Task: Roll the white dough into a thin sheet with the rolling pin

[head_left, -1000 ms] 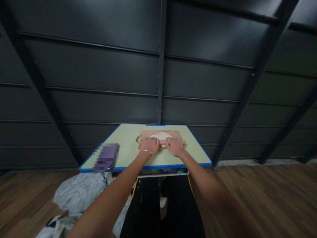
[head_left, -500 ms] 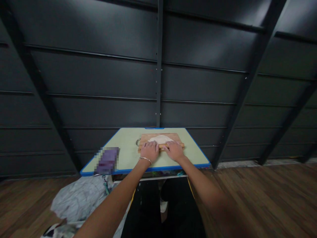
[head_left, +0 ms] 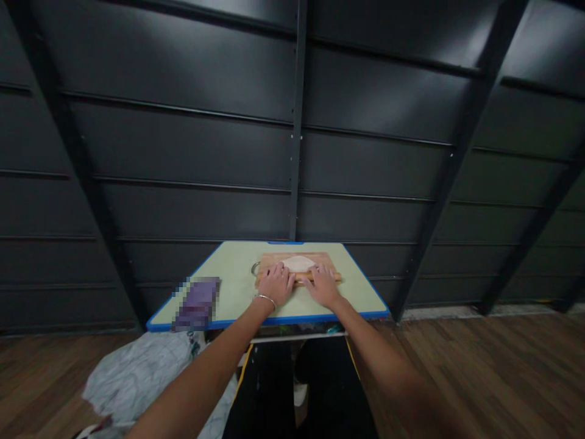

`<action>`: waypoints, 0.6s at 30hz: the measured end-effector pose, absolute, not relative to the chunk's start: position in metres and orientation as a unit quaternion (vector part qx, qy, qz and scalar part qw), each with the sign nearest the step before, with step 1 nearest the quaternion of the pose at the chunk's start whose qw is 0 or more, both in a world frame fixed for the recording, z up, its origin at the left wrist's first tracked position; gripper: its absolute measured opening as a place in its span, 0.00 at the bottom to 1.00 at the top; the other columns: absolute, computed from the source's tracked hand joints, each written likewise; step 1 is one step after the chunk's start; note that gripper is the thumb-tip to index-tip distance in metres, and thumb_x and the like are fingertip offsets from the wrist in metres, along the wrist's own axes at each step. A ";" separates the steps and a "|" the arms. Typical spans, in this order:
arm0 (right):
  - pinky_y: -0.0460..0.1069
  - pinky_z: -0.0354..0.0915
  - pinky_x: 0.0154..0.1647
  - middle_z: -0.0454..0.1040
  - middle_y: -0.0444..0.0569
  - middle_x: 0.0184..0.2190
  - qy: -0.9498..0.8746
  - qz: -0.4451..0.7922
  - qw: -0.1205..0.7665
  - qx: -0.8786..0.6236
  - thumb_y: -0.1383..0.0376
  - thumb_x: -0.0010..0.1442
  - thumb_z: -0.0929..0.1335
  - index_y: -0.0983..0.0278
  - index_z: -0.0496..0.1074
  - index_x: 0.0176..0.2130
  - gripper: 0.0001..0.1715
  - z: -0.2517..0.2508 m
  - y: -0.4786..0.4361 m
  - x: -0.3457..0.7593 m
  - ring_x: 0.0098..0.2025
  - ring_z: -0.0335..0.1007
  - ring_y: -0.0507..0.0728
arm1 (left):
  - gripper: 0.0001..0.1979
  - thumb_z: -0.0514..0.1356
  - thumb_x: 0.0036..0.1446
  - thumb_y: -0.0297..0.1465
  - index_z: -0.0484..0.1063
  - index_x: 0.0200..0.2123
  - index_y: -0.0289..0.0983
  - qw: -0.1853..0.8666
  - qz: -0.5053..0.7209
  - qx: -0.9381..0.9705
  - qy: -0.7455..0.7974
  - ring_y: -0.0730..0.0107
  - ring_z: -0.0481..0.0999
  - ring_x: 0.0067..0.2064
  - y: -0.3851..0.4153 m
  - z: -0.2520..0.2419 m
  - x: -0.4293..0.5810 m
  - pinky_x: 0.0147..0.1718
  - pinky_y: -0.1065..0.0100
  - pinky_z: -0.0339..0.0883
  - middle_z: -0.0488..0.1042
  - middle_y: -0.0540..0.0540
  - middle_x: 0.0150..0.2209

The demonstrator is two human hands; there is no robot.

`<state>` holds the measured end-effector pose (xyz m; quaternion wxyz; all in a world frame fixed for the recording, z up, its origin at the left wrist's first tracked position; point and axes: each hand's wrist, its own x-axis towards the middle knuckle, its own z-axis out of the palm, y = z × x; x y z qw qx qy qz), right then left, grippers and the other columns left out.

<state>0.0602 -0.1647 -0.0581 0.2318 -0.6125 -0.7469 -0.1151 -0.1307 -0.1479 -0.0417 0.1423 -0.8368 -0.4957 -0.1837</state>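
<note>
A wooden board [head_left: 274, 260] lies on a pale green table [head_left: 233, 274] with a blue rim. On the board lies a flat pale piece of dough [head_left: 298, 263]. Across its near edge lies a wooden rolling pin [head_left: 336, 277]. My left hand [head_left: 275, 284], with a bangle at the wrist, presses flat on the pin's left part. My right hand [head_left: 323, 285] presses on its right part, fingers spread forward over the pin.
A blurred purple object [head_left: 196, 303] sits at the table's near left edge. A metal ring [head_left: 254, 267] pokes out at the board's left side. Crumpled pale cloth [head_left: 146, 372] lies on the wooden floor at left. A dark panelled wall stands behind the table.
Both hands and the rolling pin have drawn slightly back towards me over the dough. The camera view has tilted a little.
</note>
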 end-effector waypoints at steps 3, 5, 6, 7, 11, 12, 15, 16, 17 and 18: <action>0.55 0.61 0.57 0.76 0.56 0.53 -0.749 -0.090 0.233 -0.614 0.57 0.78 0.59 0.63 0.74 0.51 0.20 -0.050 -0.156 0.059 0.55 0.70 0.62 | 0.22 0.43 0.75 0.35 0.75 0.50 0.32 0.169 -0.159 -0.835 -0.500 0.45 0.73 0.55 -0.142 -0.039 -0.128 0.53 0.46 0.65 0.75 0.30 0.52; 0.54 0.62 0.56 0.77 0.56 0.53 -0.761 -0.083 0.212 -0.607 0.60 0.79 0.57 0.64 0.74 0.49 0.21 -0.044 -0.148 0.058 0.55 0.70 0.61 | 0.21 0.44 0.74 0.32 0.75 0.51 0.30 0.172 -0.150 -0.837 -0.497 0.45 0.73 0.55 -0.137 -0.036 -0.122 0.54 0.46 0.66 0.76 0.29 0.51; 0.54 0.62 0.56 0.77 0.56 0.53 -0.771 -0.082 0.199 -0.599 0.62 0.79 0.56 0.64 0.75 0.48 0.21 -0.041 -0.144 0.058 0.55 0.71 0.61 | 0.21 0.44 0.73 0.30 0.75 0.52 0.30 0.170 -0.144 -0.839 -0.496 0.44 0.73 0.56 -0.135 -0.033 -0.119 0.54 0.46 0.66 0.76 0.29 0.52; 0.53 0.62 0.56 0.78 0.57 0.53 -0.783 -0.082 0.182 -0.589 0.64 0.78 0.56 0.65 0.75 0.48 0.21 -0.038 -0.140 0.058 0.55 0.71 0.61 | 0.20 0.45 0.72 0.29 0.74 0.53 0.29 0.164 -0.139 -0.842 -0.494 0.44 0.73 0.56 -0.132 -0.031 -0.116 0.54 0.46 0.66 0.76 0.28 0.52; 0.51 0.62 0.59 0.78 0.60 0.55 -0.809 -0.077 0.134 -0.567 0.71 0.75 0.58 0.69 0.76 0.51 0.20 -0.032 -0.127 0.056 0.56 0.73 0.59 | 0.19 0.49 0.68 0.24 0.74 0.55 0.26 0.120 -0.114 -0.860 -0.483 0.46 0.75 0.58 -0.121 -0.019 -0.110 0.58 0.50 0.68 0.76 0.27 0.56; 0.51 0.62 0.59 0.78 0.61 0.56 -0.809 -0.075 0.129 -0.569 0.71 0.74 0.58 0.70 0.76 0.52 0.19 -0.031 -0.126 0.054 0.56 0.73 0.59 | 0.19 0.50 0.67 0.24 0.75 0.55 0.25 0.110 -0.106 -0.865 -0.478 0.47 0.76 0.58 -0.117 -0.017 -0.111 0.59 0.52 0.68 0.76 0.27 0.56; 0.52 0.64 0.58 0.78 0.61 0.56 -0.807 -0.075 0.114 -0.575 0.69 0.73 0.60 0.70 0.76 0.53 0.19 -0.029 -0.124 0.046 0.56 0.74 0.61 | 0.19 0.51 0.67 0.23 0.76 0.54 0.24 0.101 -0.089 -0.874 -0.466 0.50 0.78 0.57 -0.107 -0.016 -0.115 0.60 0.57 0.67 0.78 0.26 0.54; 0.52 0.64 0.58 0.78 0.62 0.55 -0.809 -0.078 0.108 -0.573 0.68 0.73 0.60 0.70 0.77 0.53 0.19 -0.028 -0.125 0.043 0.56 0.74 0.61 | 0.18 0.51 0.67 0.23 0.77 0.53 0.24 0.102 -0.085 -0.877 -0.462 0.50 0.78 0.56 -0.104 -0.016 -0.117 0.60 0.58 0.67 0.78 0.27 0.53; 0.53 0.64 0.58 0.79 0.62 0.55 -0.810 -0.082 0.103 -0.571 0.67 0.73 0.60 0.69 0.77 0.53 0.20 -0.027 -0.126 0.039 0.56 0.74 0.62 | 0.18 0.51 0.67 0.23 0.77 0.53 0.24 0.103 -0.082 -0.880 -0.456 0.51 0.78 0.56 -0.101 -0.017 -0.119 0.60 0.58 0.67 0.79 0.27 0.52; 0.53 0.64 0.58 0.79 0.62 0.54 -0.810 -0.087 0.102 -0.570 0.66 0.74 0.60 0.69 0.77 0.53 0.20 -0.027 -0.127 0.036 0.56 0.74 0.62 | 0.18 0.52 0.67 0.23 0.78 0.52 0.25 0.104 -0.079 -0.884 -0.449 0.51 0.78 0.56 -0.099 -0.017 -0.121 0.60 0.59 0.68 0.79 0.28 0.52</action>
